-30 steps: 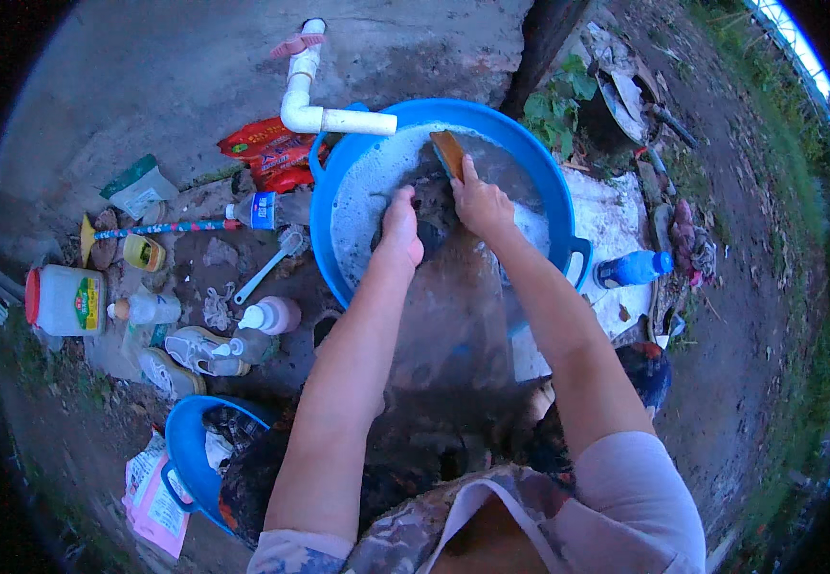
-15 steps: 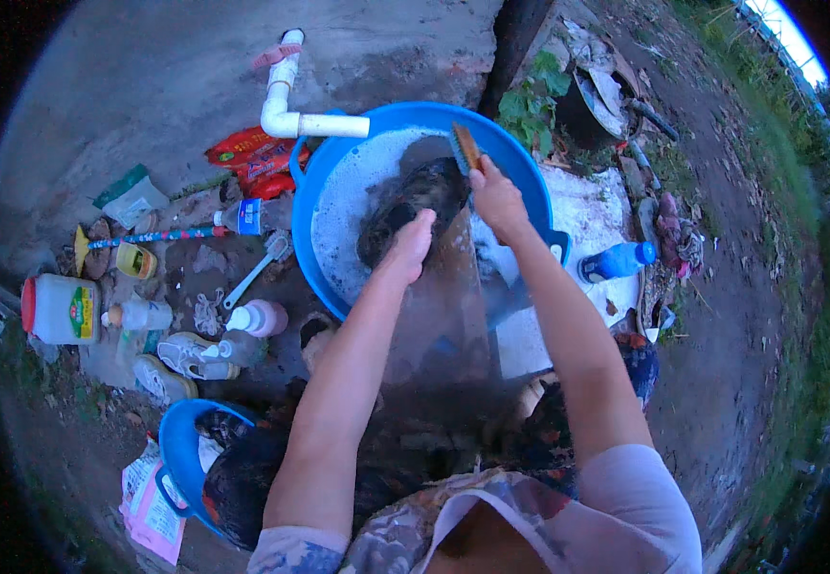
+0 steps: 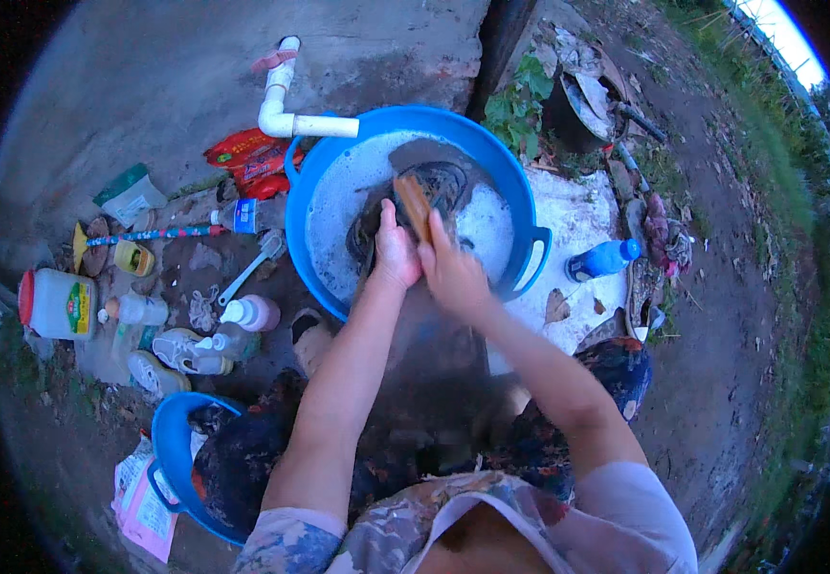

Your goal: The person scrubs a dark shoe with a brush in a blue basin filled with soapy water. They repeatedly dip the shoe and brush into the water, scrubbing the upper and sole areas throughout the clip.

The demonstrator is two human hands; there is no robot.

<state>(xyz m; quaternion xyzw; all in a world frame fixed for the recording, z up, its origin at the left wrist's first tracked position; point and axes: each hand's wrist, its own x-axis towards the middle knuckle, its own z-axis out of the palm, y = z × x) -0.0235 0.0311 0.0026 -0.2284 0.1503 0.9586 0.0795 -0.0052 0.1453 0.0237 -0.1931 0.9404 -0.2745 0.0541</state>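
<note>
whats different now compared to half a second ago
The right hand has swung the long brown wooden-looking brush left, from near the far right rim of the round blue plastic basin to over its middle, close by the left hand. Nothing was let go. The left hand stays at the dark wet item; the white plastic pipe and blue bottle stand as before.
</note>
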